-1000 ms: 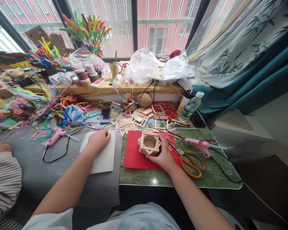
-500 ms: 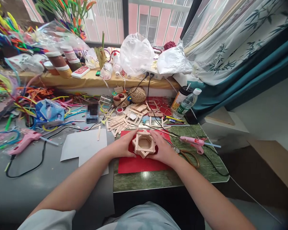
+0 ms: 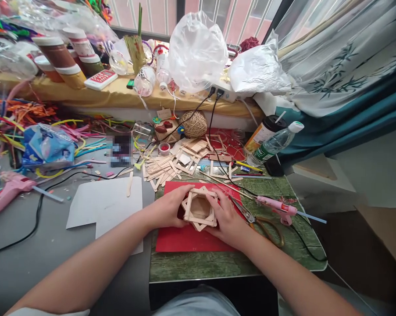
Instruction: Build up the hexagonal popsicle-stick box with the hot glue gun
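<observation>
A small box built of stacked wooden craft sticks (image 3: 199,208) sits on a red sheet (image 3: 187,239) at the middle of the green table. My left hand (image 3: 167,207) grips its left side, fingers curled round it. My right hand (image 3: 226,216) grips its right side the same way. The box's open top faces up and shows a hollow centre.
Orange-handled scissors (image 3: 265,226) and a pink glue gun (image 3: 279,208) lie right of my right hand. Loose craft sticks (image 3: 166,169) and a twine ball (image 3: 193,124) lie behind. White paper (image 3: 105,204), a second glue gun (image 3: 7,192), pipe cleaners and a water bottle (image 3: 274,144) surround them.
My left hand left the white paper and came to the box's left side. Both hands now hold the box. The view has moved closer and lower.
</observation>
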